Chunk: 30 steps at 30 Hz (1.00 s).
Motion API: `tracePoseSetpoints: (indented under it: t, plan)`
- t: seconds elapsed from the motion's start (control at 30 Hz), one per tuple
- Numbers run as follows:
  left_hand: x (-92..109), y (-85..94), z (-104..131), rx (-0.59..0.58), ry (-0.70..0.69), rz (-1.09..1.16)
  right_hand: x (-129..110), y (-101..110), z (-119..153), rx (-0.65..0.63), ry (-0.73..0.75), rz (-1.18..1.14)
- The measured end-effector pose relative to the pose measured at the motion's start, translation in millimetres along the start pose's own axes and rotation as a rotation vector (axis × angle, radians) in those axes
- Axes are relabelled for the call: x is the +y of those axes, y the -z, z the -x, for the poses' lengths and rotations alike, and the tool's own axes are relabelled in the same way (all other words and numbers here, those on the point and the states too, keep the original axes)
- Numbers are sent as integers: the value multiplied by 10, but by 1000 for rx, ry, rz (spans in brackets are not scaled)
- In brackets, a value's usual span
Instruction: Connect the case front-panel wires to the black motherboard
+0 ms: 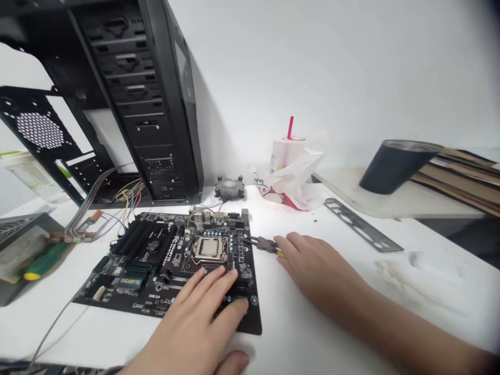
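Observation:
A black Gigabyte motherboard (252,319) lies flat on the white table, its metal-capped processor (208,247) facing up in the socket. My left hand (199,324) rests over the board's near edge with fingers stretched out, the tips just below the socket and on the memory slot area. Held in my right hand (308,260) are narrow-jawed pliers (266,245) with a yellow grip. Their jaws point left, over the board's right edge near the small components beside the socket. Whether the tips touch anything cannot be made out.
An open black computer case (166,104) stands behind the board, with loose wires (130,195). A cooler fan (229,188), a cup in a plastic bag (287,179) and a metal I/O shield (361,225) lie beyond. At left is a green-yellow screwdriver (50,260); a dark tumbler (394,166) stands right.

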<state>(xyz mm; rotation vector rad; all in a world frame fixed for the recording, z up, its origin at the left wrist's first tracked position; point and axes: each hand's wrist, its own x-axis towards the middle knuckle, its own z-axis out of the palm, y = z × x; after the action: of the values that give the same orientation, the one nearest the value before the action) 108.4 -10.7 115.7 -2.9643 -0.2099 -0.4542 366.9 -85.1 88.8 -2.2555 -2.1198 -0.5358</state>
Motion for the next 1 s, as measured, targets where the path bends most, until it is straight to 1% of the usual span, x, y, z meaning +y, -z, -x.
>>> tracePoseSetpoints:
  t: [0.03, 0.1, 0.2, 0.27, 0.33, 0.43, 0.5, 0.57, 0.63, 0.73, 0.8, 0.9, 1.0]
  plan:
    - [24, -32, -27, -3, 28, 8, 10, 0, 1, 3, 6, 1]
    - [78, -59, -107, -50, 107, 41, 38, 5, -5, -6, 22, -14]
    - [137, -33, -263, -143, 215, 96, 87, 25, -31, -42, 46, -69]
    - [143, 5, -373, -217, 257, 106, 113, 44, -50, -52, 55, -110]
    - [117, 47, -482, -268, 282, 82, 131, 66, -61, -58, 57, -134]
    - [23, 101, -627, -346, 317, 39, 152, 84, -55, -76, 59, -141]
    - [-59, 116, -694, -390, 303, 73, 163, 79, -43, -69, 59, -139]
    - [-133, 102, -721, -384, 254, 126, 171, 63, -33, -54, 59, -152]
    - [-182, 57, -711, -344, 224, 165, 171, 47, -31, -39, 55, -179]
    - [-197, -49, -660, -276, 223, 194, 159, 39, -42, -26, 34, -174]
    - [-182, -114, -631, -255, 239, 191, 150, 41, -51, -38, 11, -141]
    - [-154, -163, -619, -288, 255, 181, 133, 43, -53, -77, -14, -124]
    - [-145, -167, -630, -329, 245, 206, 115, 37, -48, -99, -24, -117]
